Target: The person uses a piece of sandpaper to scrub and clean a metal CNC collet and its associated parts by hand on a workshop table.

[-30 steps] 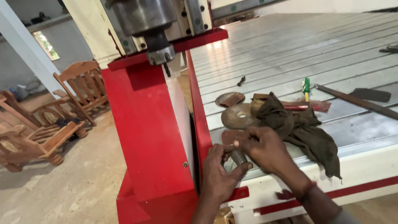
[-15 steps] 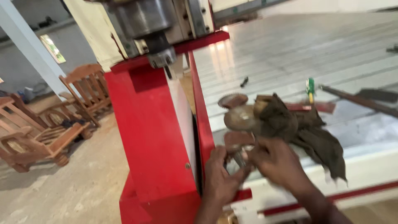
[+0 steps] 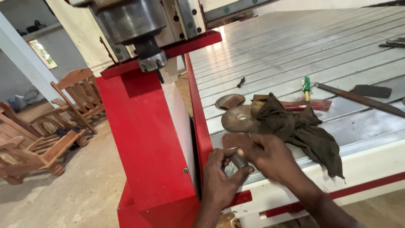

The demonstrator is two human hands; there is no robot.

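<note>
My left hand point(image 3: 222, 180) grips a small ribbed metal cylinder point(image 3: 239, 161) at the near edge of the machine bed. My right hand point(image 3: 270, 158) closes over the top of the same part from the right, its fingertips blurred. Just beyond the hands lie a round rusty saw blade point(image 3: 238, 119), a smaller toothed disc point(image 3: 230, 101) and a dark brown rag point(image 3: 295, 126). The red gantry column point(image 3: 147, 139) stands directly left of my hands, with the steel spindle nose point(image 3: 151, 59) above.
A green-handled screwdriver point(image 3: 306, 86), a long dark metal bar point(image 3: 358, 99) and a small bolt point(image 3: 241, 82) lie on the slotted aluminium bed point(image 3: 295, 46). Wooden chairs point(image 3: 46, 126) stand on the concrete floor at the left.
Both hands have stayed at the bed's near edge on the small metal part. My right hand has shifted slightly down and over it. The camera view has moved a little.
</note>
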